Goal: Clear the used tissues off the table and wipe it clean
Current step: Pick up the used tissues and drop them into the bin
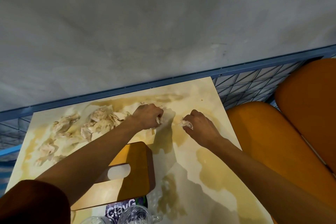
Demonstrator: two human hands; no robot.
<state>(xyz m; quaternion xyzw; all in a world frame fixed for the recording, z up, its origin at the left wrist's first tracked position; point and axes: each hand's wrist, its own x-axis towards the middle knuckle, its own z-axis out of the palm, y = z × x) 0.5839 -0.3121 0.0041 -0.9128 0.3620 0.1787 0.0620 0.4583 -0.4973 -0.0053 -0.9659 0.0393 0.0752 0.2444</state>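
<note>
While both arms reach out over the pale table [214, 183], each hand is balled around a wad of soggy paper. The left hand [148, 116] sits toward the far middle of the tabletop, fingers curled tight on a crumpled tissue [157, 120] that pokes out under the knuckles. Just to its right, a little apart, the right hand [199, 125] is clenched the same way on another tissue scrap [186, 123], white shreds showing at the fingertips. More used tissues [101, 120] lie in a damp, brownish heap on the far left part of the table, with a few further clumps [47, 148] trailing nearer along the left side. Yellow-brown spill stains [212, 174] spread across much of the surface. A wooden tissue box [134, 182] with an oval slot stands near the middle, partly under the left forearm. Clear glassware [134, 214] and a purple printed packet [121, 207] sit at the near edge. Orange seat cushions [272, 142] lie to the right, beside a blue wire frame [241, 82].
</note>
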